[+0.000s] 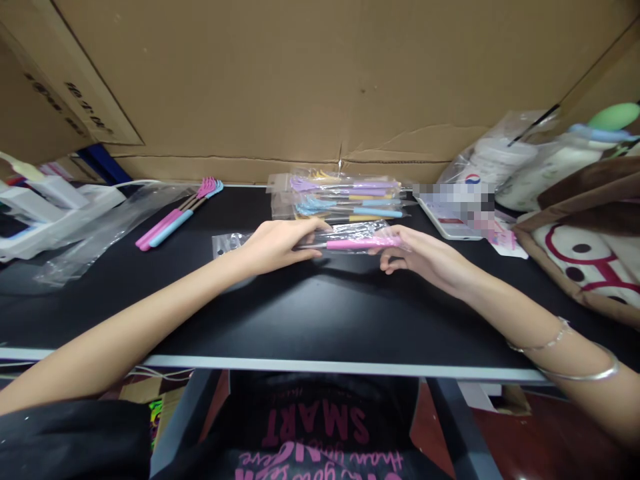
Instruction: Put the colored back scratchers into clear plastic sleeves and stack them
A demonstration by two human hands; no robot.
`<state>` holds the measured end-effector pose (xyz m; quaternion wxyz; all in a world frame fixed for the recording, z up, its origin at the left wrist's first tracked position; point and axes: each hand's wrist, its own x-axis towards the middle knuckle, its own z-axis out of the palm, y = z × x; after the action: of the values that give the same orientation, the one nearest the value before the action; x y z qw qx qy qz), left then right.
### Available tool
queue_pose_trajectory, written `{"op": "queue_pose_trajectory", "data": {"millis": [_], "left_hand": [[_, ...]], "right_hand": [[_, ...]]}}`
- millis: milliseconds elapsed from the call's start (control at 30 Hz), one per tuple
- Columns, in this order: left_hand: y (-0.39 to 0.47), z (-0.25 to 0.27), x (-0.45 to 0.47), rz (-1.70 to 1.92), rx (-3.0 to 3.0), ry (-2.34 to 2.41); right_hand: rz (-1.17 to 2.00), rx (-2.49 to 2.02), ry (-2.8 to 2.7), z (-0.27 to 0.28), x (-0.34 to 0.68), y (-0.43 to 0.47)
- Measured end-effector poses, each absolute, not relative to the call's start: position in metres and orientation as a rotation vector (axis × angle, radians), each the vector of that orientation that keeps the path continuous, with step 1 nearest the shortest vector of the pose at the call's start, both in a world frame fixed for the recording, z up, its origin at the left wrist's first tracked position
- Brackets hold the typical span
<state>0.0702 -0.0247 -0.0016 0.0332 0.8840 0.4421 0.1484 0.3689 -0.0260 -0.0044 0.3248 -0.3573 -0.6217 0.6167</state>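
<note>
Between my two hands, just above the black table, is a back scratcher with a pink handle (354,244) in a clear plastic bag (227,243). My left hand (285,245) pinches it near the middle, thumb in front and fingers behind. At the handle's right end, my right hand (413,253) grips the bag with curled fingers. Behind them lies a pile of bagged back scratchers (350,193) in purple, blue and yellow. Farther left, loose pink and blue back scratchers (175,217) lie side by side. The held scratcher's head is hidden by my left hand.
Empty clear bags (107,230) lie at the left beside a white power strip (60,213). To the right are a phone (450,223), a cup in a plastic bag (500,160), a bottle (565,160) and a brown bag (590,233). Cardboard (320,80) walls the back.
</note>
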Motion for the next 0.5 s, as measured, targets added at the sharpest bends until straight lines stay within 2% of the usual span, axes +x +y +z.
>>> {"op": "queue_pose_trajectory", "data": {"millis": [233, 500], "left_hand": [[-0.0267, -0.0116, 0.0749, 0.621, 2.808, 1.254], [-0.0286, -0.0063, 0.0782, 1.003, 2.988, 1.222]], "right_hand": [[1.571, -0.973, -1.649, -0.009, 0.3673, -0.0288], [1.135, -0.978, -1.876, -0.0037, 0.3641, -0.0306]]}}
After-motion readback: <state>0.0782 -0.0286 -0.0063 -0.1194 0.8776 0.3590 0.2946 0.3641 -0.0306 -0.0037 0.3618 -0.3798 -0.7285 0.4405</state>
